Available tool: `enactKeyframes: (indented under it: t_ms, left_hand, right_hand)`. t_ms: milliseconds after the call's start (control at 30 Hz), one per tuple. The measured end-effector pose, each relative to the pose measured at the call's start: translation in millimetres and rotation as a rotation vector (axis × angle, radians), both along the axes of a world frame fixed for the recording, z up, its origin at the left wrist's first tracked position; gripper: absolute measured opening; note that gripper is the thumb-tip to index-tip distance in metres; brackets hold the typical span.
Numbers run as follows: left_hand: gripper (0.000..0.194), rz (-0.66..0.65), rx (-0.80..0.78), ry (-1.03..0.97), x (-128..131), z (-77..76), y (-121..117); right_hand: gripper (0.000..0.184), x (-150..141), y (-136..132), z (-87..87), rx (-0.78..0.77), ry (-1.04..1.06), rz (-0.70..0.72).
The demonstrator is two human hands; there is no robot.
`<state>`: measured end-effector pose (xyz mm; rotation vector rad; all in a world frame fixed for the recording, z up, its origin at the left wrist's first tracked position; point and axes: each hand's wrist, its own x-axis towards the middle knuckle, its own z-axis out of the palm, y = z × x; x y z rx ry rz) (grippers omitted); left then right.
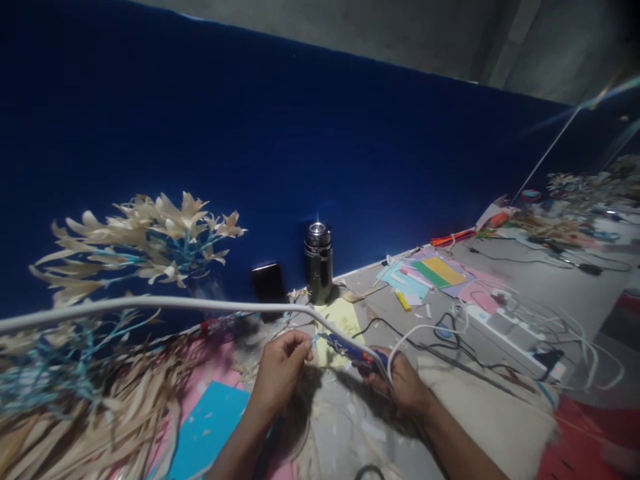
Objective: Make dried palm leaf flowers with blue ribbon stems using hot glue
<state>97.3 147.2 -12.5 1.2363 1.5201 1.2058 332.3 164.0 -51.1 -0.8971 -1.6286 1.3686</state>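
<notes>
Blue, the tool (377, 360) lies in the grip of the right hand (400, 383), over the middle of the table (500, 280). At its tip, the left hand (283, 370) pinches a thin light-blue piece (315, 340). From where I stand, pale flowers (170, 223), a phone (269, 281) and a dark flask (319, 270) line the table's back edge.

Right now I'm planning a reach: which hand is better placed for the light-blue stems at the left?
Probably the left hand: it is nearer the stems, though its fingertips are pinched; the right hand grips a blue tool.
</notes>
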Motion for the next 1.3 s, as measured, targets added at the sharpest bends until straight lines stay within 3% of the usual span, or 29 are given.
enactKeyframes:
  t_ms: [300, 500, 733, 967, 1067, 1200, 1300]
  left_hand:
    - [0.019, 0.001, -0.008, -0.015, 1, 1.9, -1]
    - [0.019, 0.013, 0.02, -0.021, 1, 1.0, -1]
    - [0.02, 0.003, 0.023, 0.024, 1, 0.2, -1]
    - [0.018, 0.012, 0.017, 0.036, 1, -2.0, -2]
    - [0.017, 0.043, 0.067, 0.076, -2, -2.0, -2]
    - [0.018, 0.101, 0.19, 0.184, -4, 4.7, -4]
    - [0.02, 0.107, 0.257, 0.22, -1, 12.6, -8]
  right_hand:
    - [0.036, 0, -1, -1.3, 0.012, 0.006, 0.005]
    - [0.03, 2, 1, -0.2, 0.045, -0.009, -0.011]
    - [0.022, -2, -4, 1.1, -0.029, -0.048, 0.021]
    - [0.011, 0, -3, 2.0, 0.074, -0.06, -0.021]
    - [0.019, 7, 1, -2.2, 0.086, -0.07, -0.013]
    - [0.036, 10, 8, -10.9, 0.231, -0.245, -0.02]
    - [0.035, 7, 12, -16.0, 0.38, -0.511, -0.085]
